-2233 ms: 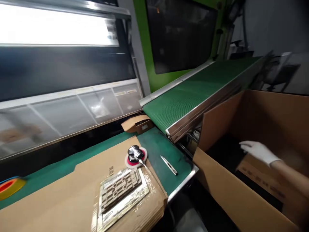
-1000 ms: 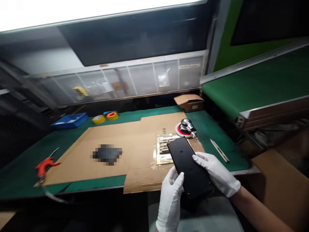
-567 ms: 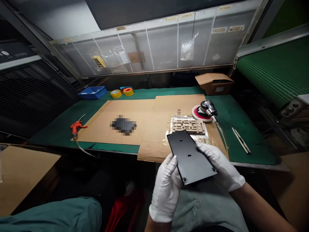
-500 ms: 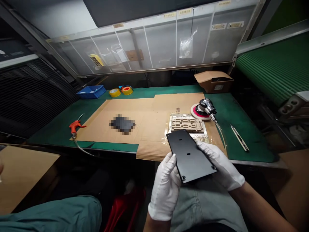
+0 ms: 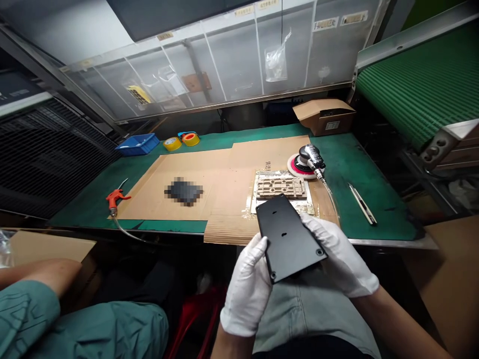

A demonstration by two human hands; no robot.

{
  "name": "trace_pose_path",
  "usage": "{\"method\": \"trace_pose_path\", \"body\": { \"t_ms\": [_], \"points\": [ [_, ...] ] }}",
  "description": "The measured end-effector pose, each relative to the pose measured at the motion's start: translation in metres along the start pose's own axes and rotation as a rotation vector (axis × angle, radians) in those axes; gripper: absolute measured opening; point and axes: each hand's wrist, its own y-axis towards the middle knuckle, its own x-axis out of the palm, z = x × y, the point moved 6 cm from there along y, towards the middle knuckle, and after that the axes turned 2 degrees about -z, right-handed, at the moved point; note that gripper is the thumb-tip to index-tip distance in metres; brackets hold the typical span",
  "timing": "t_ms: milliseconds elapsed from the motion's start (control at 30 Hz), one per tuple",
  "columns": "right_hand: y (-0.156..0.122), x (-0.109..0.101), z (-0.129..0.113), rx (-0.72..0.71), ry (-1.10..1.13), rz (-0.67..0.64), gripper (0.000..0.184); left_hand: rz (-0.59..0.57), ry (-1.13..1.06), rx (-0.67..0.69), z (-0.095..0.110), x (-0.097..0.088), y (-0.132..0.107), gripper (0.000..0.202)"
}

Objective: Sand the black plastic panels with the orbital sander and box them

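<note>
At six o'clock, a white-gloved left hand (image 5: 247, 289) and right hand (image 5: 342, 254) pinch a flat black plate (image 5: 290, 237) by its long sides, and another person's green-sleeved arm (image 5: 26, 299) now shows at eight o'clock.

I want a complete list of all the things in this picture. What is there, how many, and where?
plate: 1, black, held in both hands
cardboard sheet: 1, brown, on the bench
green mat: 1, green, under the cardboard
sander: 1, silver and red, on the cardboard
tape rolls: 2, yellow and orange, far bench edge
tray: 1, blue, left of the tape
air gun: 1, red, left of the cardboard
knife: 1, silver, on the mat, right
box: 1, brown, far right of the bench
conveyor belt: 1, green, upper right
co-worker's arm: 1, teal sleeve, lower left
left hand: 1, white glove, holding the plate
right hand: 1, white glove, holding the plate
</note>
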Motion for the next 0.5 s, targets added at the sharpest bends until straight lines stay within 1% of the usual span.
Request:
{"method": "trace_pose_path", "body": {
  "t_ms": [33,67,133,200,267,367,500],
  "points": [
    [-0.002,0.002,0.000,0.016,0.020,-0.020,0.034,-0.040,0.048,-0.005,-0.004,0.000,0.002,0.028],
    [-0.005,0.004,0.001,0.028,0.024,-0.044,0.034,-0.074,0.101,-0.002,-0.007,-0.001,0.004,0.032],
    [-0.010,0.009,0.006,0.045,-0.046,-0.075,0.048,-0.104,0.191,0.043,-0.013,-0.003,0.007,0.039],
    [-0.015,0.012,0.011,0.029,-0.221,-0.065,0.055,-0.089,0.242,0.105,-0.016,-0.007,0.010,0.042],
    [-0.021,0.012,0.018,0.002,-0.379,-0.027,0.060,-0.097,0.256,0.114,-0.022,-0.011,0.010,0.043],
    [-0.026,0.011,0.027,-0.061,-0.526,0.003,0.067,-0.107,0.254,0.097,-0.031,-0.016,0.008,0.041],
    [-0.028,0.012,0.036,-0.143,-0.678,-0.022,0.066,-0.035,0.312,0.125,-0.030,-0.020,0.002,0.045]
  ]
}}
